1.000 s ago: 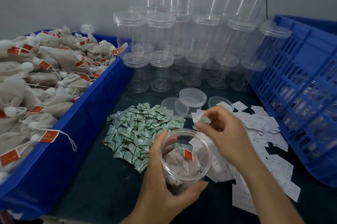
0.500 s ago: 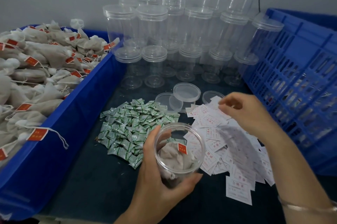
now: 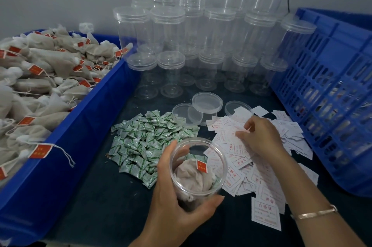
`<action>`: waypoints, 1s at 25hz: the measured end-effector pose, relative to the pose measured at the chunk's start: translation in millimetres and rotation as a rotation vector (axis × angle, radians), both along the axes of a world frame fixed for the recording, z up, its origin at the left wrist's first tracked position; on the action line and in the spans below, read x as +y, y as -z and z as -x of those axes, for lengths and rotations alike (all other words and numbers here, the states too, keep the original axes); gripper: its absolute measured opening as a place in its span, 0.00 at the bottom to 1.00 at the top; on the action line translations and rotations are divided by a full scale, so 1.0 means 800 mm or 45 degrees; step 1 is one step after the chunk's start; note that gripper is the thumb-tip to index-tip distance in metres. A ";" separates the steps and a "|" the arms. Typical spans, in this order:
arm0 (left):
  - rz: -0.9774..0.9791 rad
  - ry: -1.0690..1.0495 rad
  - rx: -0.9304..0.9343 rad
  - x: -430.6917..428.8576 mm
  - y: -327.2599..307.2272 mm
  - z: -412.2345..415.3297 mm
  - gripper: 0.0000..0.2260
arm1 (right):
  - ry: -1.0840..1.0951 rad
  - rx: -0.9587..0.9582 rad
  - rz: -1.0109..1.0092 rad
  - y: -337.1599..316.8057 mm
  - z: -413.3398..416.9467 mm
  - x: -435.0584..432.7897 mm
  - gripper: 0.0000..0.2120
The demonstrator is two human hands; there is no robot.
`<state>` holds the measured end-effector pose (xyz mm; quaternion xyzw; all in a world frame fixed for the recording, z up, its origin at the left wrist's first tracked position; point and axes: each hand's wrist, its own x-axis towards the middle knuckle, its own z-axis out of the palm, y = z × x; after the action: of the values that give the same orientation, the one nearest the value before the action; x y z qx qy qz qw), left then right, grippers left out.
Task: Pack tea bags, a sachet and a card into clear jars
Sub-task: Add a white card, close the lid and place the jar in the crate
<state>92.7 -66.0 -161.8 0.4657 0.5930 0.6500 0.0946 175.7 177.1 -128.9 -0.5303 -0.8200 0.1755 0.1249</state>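
Left hand grips an open clear jar holding a tea bag.
Right hand, fingers curled, rests on the card pile, apparently pinching one card.

A: What is sitting at the left of the table?
B: The bin is sitting there, with tea bags lying heaped inside it. The crate is standing at the far right.
A: And between them?
B: The sachets are lying left of the cards. Loose lids are resting just behind both, and lidded jars are standing stacked at the back. In front, the left hand is holding the open jar, with a tea bag lying in it. The right hand is pinching at the cards.
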 end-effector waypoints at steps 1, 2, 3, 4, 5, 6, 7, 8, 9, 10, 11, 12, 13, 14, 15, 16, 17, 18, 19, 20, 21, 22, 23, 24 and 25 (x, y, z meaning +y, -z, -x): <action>0.003 0.001 -0.008 0.000 0.000 0.000 0.46 | 0.007 0.049 -0.010 -0.005 0.000 0.003 0.10; 0.007 0.001 -0.012 0.000 0.001 0.000 0.46 | 0.010 0.108 -0.009 -0.009 -0.002 0.008 0.08; 0.011 0.001 -0.012 0.000 0.002 0.000 0.46 | 0.010 0.164 0.011 -0.015 -0.005 0.010 0.07; 0.012 0.000 -0.011 0.000 0.002 0.000 0.46 | 0.005 0.213 0.034 -0.021 -0.007 0.012 0.05; 0.012 0.000 -0.011 0.000 0.002 0.000 0.46 | -0.005 0.243 0.049 -0.024 -0.011 0.013 0.03; 0.011 0.000 -0.012 0.000 0.002 0.000 0.46 | -0.025 0.267 0.054 -0.027 -0.014 0.013 0.02; 0.011 0.001 -0.012 -0.001 0.002 0.001 0.46 | -0.040 0.270 0.040 -0.030 -0.016 0.012 0.04; 0.013 0.004 -0.009 -0.001 0.002 0.001 0.47 | -0.047 0.281 0.008 -0.036 -0.018 0.007 0.06; 0.013 0.007 -0.006 -0.001 0.002 0.001 0.47 | -0.054 0.326 -0.035 -0.045 -0.021 0.001 0.06; 0.012 0.010 -0.008 -0.001 0.002 0.000 0.47 | -0.077 0.421 -0.055 -0.058 -0.024 -0.008 0.05; 0.012 0.012 -0.011 0.000 0.002 0.001 0.47 | -0.140 0.569 -0.022 -0.074 -0.026 -0.020 0.03; 0.013 0.015 -0.012 0.000 0.002 0.001 0.47 | -0.252 0.736 0.083 -0.094 -0.028 -0.035 0.04; 0.013 0.016 -0.011 0.000 0.003 0.000 0.47 | -0.430 0.867 0.251 -0.115 -0.030 -0.053 0.05; 0.009 0.015 -0.017 0.000 0.003 0.000 0.46 | -0.638 0.893 0.398 -0.133 -0.030 -0.073 0.06; 0.001 0.017 -0.034 0.000 0.002 0.000 0.46 | -0.840 0.795 0.475 -0.145 -0.030 -0.091 0.08; -0.007 0.023 -0.052 0.000 0.001 0.000 0.45 | -0.996 0.603 0.492 -0.152 -0.028 -0.107 0.08; -0.015 0.030 -0.062 0.000 -0.001 -0.001 0.45 | -1.086 0.375 0.432 -0.151 -0.024 -0.120 0.07; -0.021 0.034 -0.065 0.000 -0.001 -0.001 0.45 | -1.127 0.172 0.309 -0.145 -0.019 -0.131 0.05; -0.029 0.034 -0.062 0.000 -0.001 -0.001 0.45 | -1.139 0.033 0.161 -0.137 -0.014 -0.138 0.04; -0.037 0.034 -0.055 0.000 -0.001 -0.002 0.44 | -1.123 -0.055 0.020 -0.131 -0.009 -0.143 0.05; -0.040 0.033 -0.046 0.000 -0.001 -0.002 0.44 | -1.102 -0.104 -0.086 -0.126 -0.006 -0.147 0.06; -0.040 0.029 -0.037 0.000 -0.003 -0.003 0.44 | -1.097 -0.112 -0.131 -0.125 -0.005 -0.150 0.06; -0.038 0.026 -0.030 0.000 -0.004 -0.004 0.45 | -1.109 -0.078 -0.116 -0.129 -0.006 -0.151 0.06; -0.043 0.028 -0.027 0.000 -0.007 -0.003 0.45 | -1.118 -0.007 -0.070 -0.134 -0.009 -0.150 0.06; -0.059 0.031 -0.025 0.000 -0.011 -0.003 0.44 | -1.116 0.084 -0.024 -0.142 -0.014 -0.148 0.09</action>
<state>95.0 -66.1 -152.8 0.4687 0.5710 0.6669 0.0975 186.9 58.4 -15.6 -0.1252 -0.9646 0.2211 0.0698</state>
